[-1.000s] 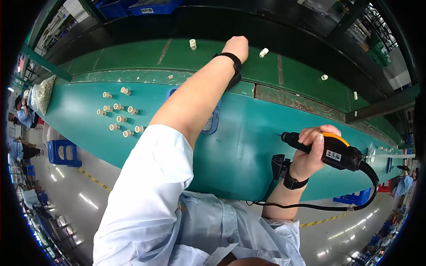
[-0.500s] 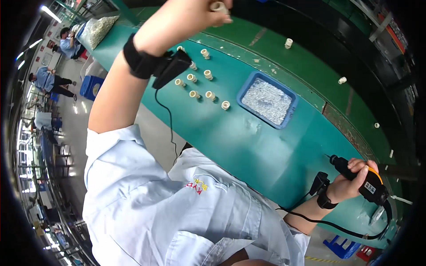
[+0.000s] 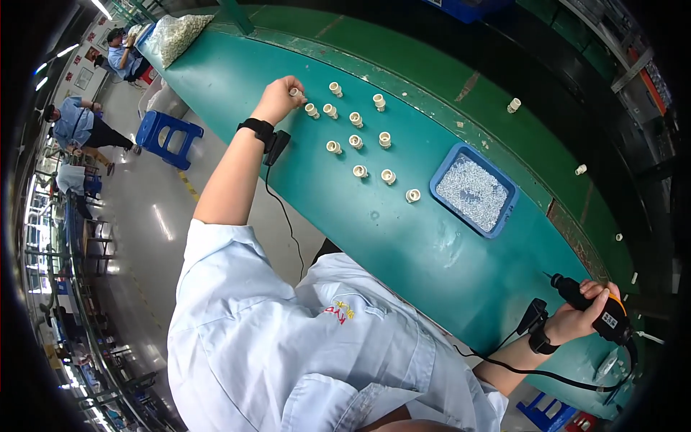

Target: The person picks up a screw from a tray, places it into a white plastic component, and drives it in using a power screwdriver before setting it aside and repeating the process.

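My left hand [image 3: 279, 101] is at the left end of a group of cream cylindrical fittings on the green table [image 3: 403, 237]. Its fingers are closed around one such fitting [image 3: 294, 92], low at the tabletop. Several more stand nearby in loose rows, among them a fitting [image 3: 355, 119] in the middle and another fitting [image 3: 412, 195] closest to the tray. At the right end of the table, my right hand [image 3: 576, 320] grips a black and orange electric screwdriver [image 3: 568, 289], its thin bit pointing up and left. A cable runs from the tool's rear.
A blue tray [image 3: 497, 232] of small silvery screw-like pieces sits between my hands. Beyond the table edge runs a green belt [image 3: 425, 61] carrying scattered fittings, one fitting [image 3: 514, 106] among them. A clear bag [image 3: 183, 36] of fittings lies far left. Blue stool [image 3: 162, 137]; people stand beyond.
My left hand has come down from the top edge of the view to the table's left group, still holding a fitting. The right hand keeps its grip on the screwdriver. The view has shifted.
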The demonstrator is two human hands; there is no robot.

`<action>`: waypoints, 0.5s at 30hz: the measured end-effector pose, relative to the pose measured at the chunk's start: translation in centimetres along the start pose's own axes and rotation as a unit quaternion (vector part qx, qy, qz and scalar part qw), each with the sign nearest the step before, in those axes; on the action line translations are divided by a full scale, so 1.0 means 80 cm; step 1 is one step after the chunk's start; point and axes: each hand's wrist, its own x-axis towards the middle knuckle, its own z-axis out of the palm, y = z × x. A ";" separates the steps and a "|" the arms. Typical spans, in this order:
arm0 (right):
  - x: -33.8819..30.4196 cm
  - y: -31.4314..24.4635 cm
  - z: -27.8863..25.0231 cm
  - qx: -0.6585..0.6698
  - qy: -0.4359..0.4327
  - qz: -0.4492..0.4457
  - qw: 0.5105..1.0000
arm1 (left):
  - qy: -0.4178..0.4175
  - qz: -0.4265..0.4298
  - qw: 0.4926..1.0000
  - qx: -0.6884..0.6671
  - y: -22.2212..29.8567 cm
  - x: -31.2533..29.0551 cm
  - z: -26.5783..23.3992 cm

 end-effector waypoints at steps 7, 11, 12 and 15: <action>0.001 -0.007 0.009 0.001 0.010 0.013 1.000 | 0.005 0.010 0.999 0.045 -0.007 0.014 0.012; 0.003 -0.003 0.018 -0.015 0.002 0.009 1.000 | 0.003 0.027 0.999 0.045 -0.002 0.013 0.006; 0.004 -0.001 0.019 -0.008 -0.003 0.012 1.000 | 0.002 0.028 0.998 0.057 0.004 0.011 0.004; 0.006 0.003 0.019 0.004 -0.015 0.020 1.000 | 0.010 0.034 0.996 0.082 0.008 0.009 -0.003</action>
